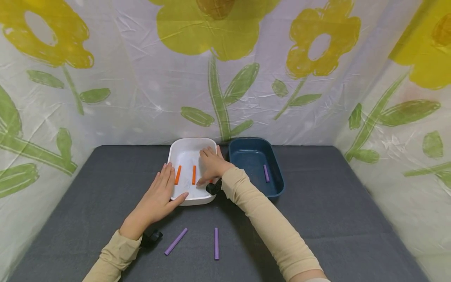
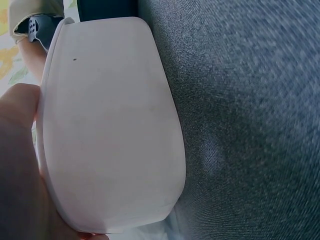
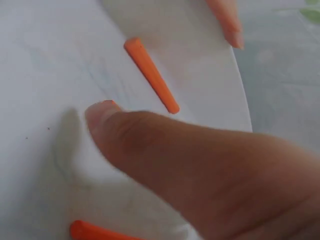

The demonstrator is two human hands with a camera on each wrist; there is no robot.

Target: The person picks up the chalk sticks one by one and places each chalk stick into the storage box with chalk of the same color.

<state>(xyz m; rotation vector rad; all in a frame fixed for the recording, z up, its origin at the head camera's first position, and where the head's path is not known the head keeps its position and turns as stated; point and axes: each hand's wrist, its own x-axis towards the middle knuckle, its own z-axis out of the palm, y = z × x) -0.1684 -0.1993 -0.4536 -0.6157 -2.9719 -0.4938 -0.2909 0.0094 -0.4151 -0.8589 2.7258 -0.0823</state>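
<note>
My left hand (image 1: 156, 197) lies along the left side of a white tray (image 1: 193, 201), fingers straight against its wall and thumb at the near rim. In the left wrist view, the thumb (image 2: 20, 105) overlaps the rim. Over the tray's right half reaches my right hand (image 1: 215, 164), thumb spread from the fingers, nothing seen gripped. Orange sticks lie inside: a left one (image 1: 177, 175), a middle one (image 1: 194, 175), and a third (image 1: 211, 181) mostly hidden under the right hand. In the right wrist view, the right thumb (image 3: 145, 135) hovers between orange sticks (image 3: 152, 75).
A dark blue tray (image 1: 278, 187) stands right of the white one, with a purple stick (image 1: 266, 173) in it. Two more purple sticks (image 1: 176, 241) lie on the dark grey tabletop (image 1: 327, 219) nearer me. A flowered curtain (image 1: 141, 98) hangs behind.
</note>
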